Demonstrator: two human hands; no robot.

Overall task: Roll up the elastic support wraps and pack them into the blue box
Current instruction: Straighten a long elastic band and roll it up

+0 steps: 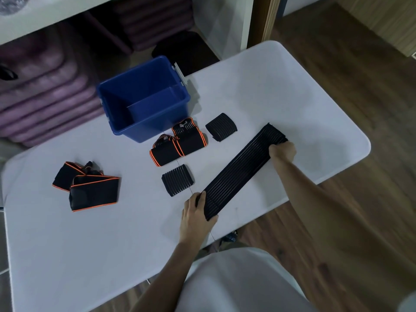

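Observation:
A long black ribbed wrap point(240, 172) lies stretched flat across the white table point(281, 91). My left hand point(195, 213) grips its near end and my right hand point(282, 150) grips its far end. The blue box point(117, 124) stands open and empty at the back of the table. Two rolled black wraps with orange edging point(177, 144) lie just in front of the box. A small rolled ribbed wrap point(221, 127) sits to their right, another rolled ribbed wrap point(177, 180) close to my left hand. Two loose orange-edged wraps point(90, 188) lie at the left.
Stacked purple cushions point(45, 91) fill the shelving behind the table at the left. A dark stool point(184, 50) stands beyond the box. Wooden floor point(360, 109) runs along the table's right edge.

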